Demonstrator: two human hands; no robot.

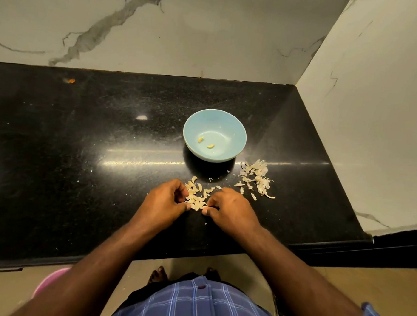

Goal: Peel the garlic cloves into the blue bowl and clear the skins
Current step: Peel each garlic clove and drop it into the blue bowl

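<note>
2 cloves [205, 143] in bowl [237, 125]; skins [257, 176] right.

The blue bowl [214, 135] stands upright on the black counter, holding 2 peeled cloves [205, 143]. Unpeeled garlic cloves [197, 196] lie clustered in front of it, and papery skins [256, 178] are scattered to its right.

I am standing in a home kitchen: a polished black stone counter [84, 140] is running into the corner under marble-look walls [184, 30], a blue bowl [214, 135] is sitting near its right end, and my bare feet [158, 274] are showing on the tiled floor [3, 290].
</note>
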